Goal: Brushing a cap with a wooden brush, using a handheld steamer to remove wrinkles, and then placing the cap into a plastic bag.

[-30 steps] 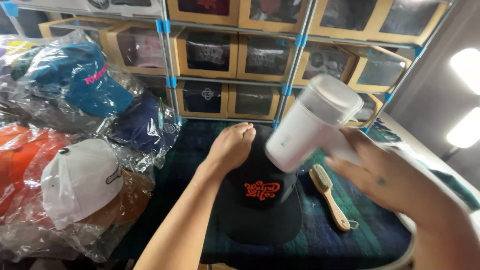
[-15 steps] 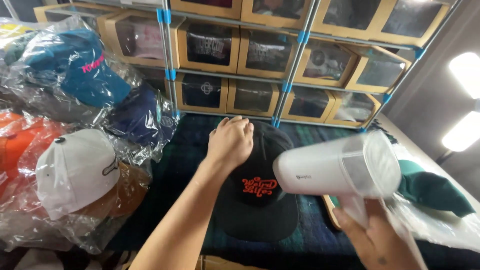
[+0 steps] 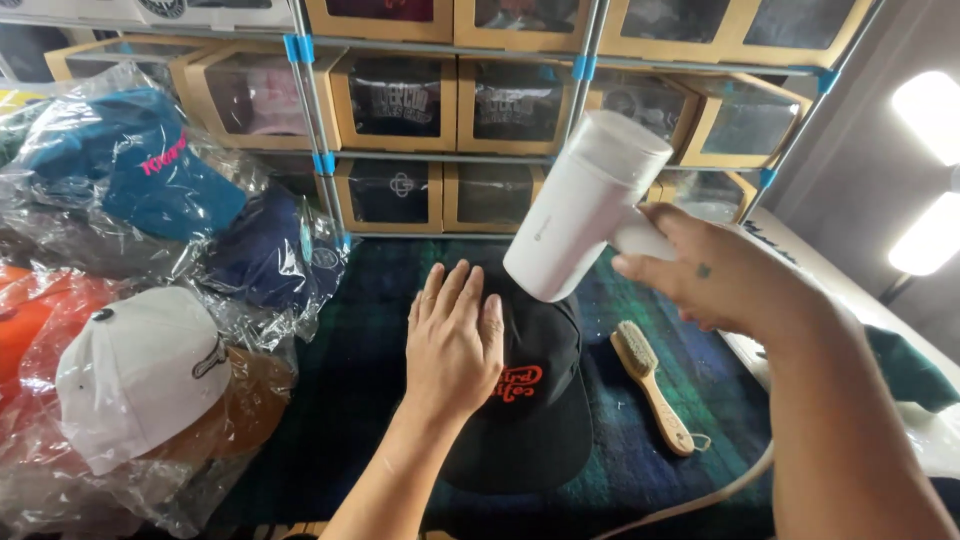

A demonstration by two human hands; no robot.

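Head view showed your left hand point(image 3: 455, 340) flat and open on the soft, light black cap point(image 3: 530, 400) (lying on the dark plaid cloth point(image 3: 350, 380)), best steadied at its crown, while your right hand point(image 3: 715, 270) gripped the white steamer point(image 3: 585, 205).

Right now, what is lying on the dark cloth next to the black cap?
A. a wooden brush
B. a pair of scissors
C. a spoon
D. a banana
A: a wooden brush with pale bristles lies just right of the black cap, under the right hand holding the white handheld appliance.
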